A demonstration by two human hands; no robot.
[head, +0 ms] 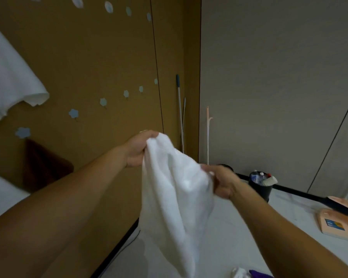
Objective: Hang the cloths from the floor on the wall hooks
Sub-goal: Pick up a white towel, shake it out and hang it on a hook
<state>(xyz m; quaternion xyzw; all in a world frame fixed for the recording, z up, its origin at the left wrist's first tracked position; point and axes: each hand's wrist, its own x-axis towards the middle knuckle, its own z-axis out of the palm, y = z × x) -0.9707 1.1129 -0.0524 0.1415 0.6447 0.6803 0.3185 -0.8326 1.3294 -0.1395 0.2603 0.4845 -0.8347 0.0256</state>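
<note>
We count two hands, the left hand (137,151) and the right hand (223,181). There are two white cloths, the held cloth (175,197) at centre and the hung cloth (10,77) at 10 o'clock, and one brown cloth (42,167) at 8 o'clock. We see eleven flower hooks: an upper row (108,7) of five at 12 o'clock and a lower row (103,101) of six at 10 o'clock. There are three poles (179,101), one bin (259,189) and one dustpan (338,223).
</note>
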